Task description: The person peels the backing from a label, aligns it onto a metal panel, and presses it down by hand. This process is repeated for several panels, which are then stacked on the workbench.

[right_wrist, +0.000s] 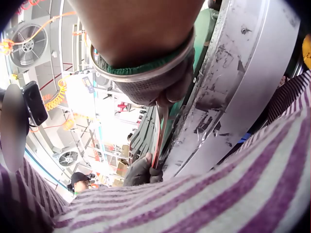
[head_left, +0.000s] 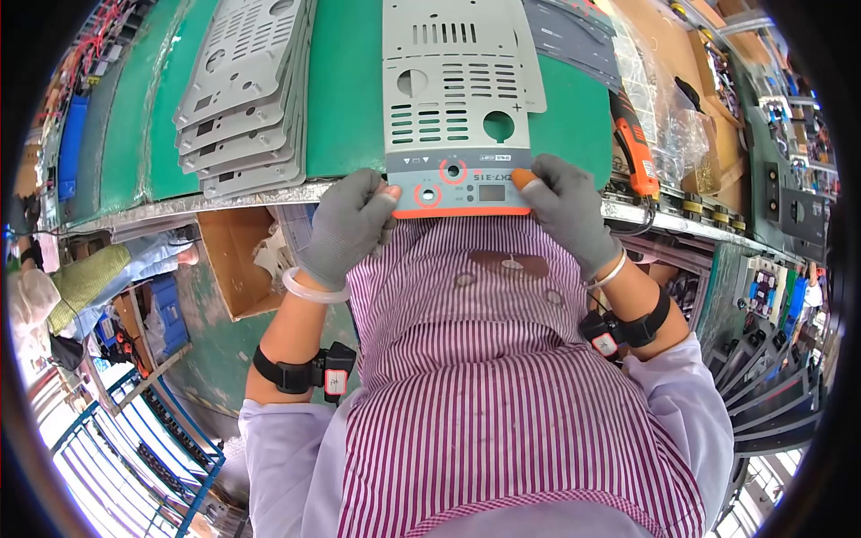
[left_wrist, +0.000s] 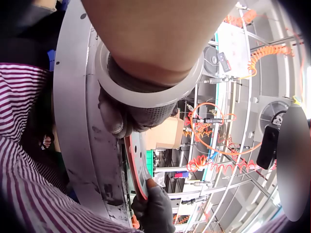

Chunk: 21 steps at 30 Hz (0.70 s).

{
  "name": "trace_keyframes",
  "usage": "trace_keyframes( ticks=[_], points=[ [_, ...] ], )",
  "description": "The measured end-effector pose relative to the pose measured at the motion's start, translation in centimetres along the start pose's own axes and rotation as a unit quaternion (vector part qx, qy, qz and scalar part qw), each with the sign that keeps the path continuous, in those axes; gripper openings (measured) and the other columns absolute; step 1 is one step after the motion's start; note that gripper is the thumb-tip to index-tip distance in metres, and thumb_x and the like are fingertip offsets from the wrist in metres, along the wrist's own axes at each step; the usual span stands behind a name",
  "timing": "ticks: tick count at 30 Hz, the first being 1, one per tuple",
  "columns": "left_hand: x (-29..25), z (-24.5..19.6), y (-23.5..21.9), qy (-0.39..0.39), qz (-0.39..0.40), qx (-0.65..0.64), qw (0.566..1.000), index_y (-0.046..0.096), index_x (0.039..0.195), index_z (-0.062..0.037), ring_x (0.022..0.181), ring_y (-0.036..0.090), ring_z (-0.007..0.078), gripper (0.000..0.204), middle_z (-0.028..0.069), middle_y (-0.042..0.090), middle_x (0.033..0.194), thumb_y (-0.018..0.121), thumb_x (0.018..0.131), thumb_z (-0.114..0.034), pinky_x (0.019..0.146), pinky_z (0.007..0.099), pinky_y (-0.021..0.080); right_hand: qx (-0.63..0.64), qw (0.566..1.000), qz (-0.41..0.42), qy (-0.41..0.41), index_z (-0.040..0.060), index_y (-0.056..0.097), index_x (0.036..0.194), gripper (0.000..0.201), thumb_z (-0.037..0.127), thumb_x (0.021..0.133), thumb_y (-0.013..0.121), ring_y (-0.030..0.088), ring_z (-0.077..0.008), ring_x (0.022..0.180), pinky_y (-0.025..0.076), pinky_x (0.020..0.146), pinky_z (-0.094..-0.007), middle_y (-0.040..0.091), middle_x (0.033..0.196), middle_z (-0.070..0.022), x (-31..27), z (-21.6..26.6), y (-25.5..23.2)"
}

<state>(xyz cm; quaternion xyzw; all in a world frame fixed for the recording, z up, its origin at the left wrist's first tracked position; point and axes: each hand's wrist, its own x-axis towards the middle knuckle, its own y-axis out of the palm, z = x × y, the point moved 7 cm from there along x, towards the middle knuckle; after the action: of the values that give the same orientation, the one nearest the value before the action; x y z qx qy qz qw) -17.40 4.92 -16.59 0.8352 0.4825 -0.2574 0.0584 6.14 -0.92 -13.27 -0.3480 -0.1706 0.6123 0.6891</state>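
Observation:
A grey sheet-metal panel (head_left: 453, 99) with slots, round holes and a dark printed strip along its orange near edge extends over the green bench top. At its near left corner, my gloved left hand (head_left: 345, 224) grips the edge, thumb on top. The opposite near corner is pinched by my gloved right hand (head_left: 569, 211), its thumb tip orange. In the left wrist view, the panel (left_wrist: 138, 160) appears edge-on between both hands. The right wrist view shows my right hand (right_wrist: 158, 90) holding the panel's edge, with the left hand (right_wrist: 138, 172) at the far corner.
Several similar grey panels (head_left: 242, 99) lie stacked at the left of the green bench (head_left: 345, 90). Dark printed sheets (head_left: 574, 40) lie at the back right. An orange-and-black power tool (head_left: 635, 148) sits at the right near the bench edge, beside clear plastic bags (head_left: 668, 117).

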Motion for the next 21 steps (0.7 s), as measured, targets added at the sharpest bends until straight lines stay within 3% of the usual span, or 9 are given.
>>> trace_keyframes(
  ticks=[7,10,21],
  points=[
    [-0.08,-0.09,-0.01,0.01,-0.007,-0.004,1.0,0.051,0.081,-0.0009,0.045,0.047,0.0057,0.018,0.0016,0.05,0.057,0.054,0.09,-0.016,0.038,0.0202,0.038,-0.033,0.999,0.014,-0.011,0.0023,0.057,0.086,0.023,0.023,0.078,0.052,0.056,-0.0326,0.069,0.045,0.069,-0.041,0.06,0.078,-0.0147,-0.04,-0.21,0.32],
    [-0.06,-0.01,0.03,0.013,-0.006,-0.005,1.0,0.051,0.081,-0.0008,0.045,0.047,0.0056,0.018,0.0016,0.05,0.057,0.054,0.09,-0.016,0.038,0.0201,0.038,-0.014,0.999,0.011,0.028,0.0034,0.057,0.087,0.024,0.025,0.078,0.053,0.056,-0.0326,0.069,0.045,0.069,-0.0405,0.06,0.078,-0.0149,-0.05,-0.56,0.37],
    [0.02,0.0,-0.01,0.015,-0.019,0.006,1.0,0.051,0.082,-0.0006,0.044,0.047,0.0056,0.018,0.0019,0.05,0.057,0.055,0.089,-0.017,0.037,0.0204,0.038,-0.024,0.999,0.006,0.027,0.0039,0.058,0.088,0.027,0.028,0.077,0.054,0.058,-0.0323,0.069,0.046,0.068,-0.0411,0.061,0.078,-0.0148,-0.02,-0.33,0.27]
  ],
)
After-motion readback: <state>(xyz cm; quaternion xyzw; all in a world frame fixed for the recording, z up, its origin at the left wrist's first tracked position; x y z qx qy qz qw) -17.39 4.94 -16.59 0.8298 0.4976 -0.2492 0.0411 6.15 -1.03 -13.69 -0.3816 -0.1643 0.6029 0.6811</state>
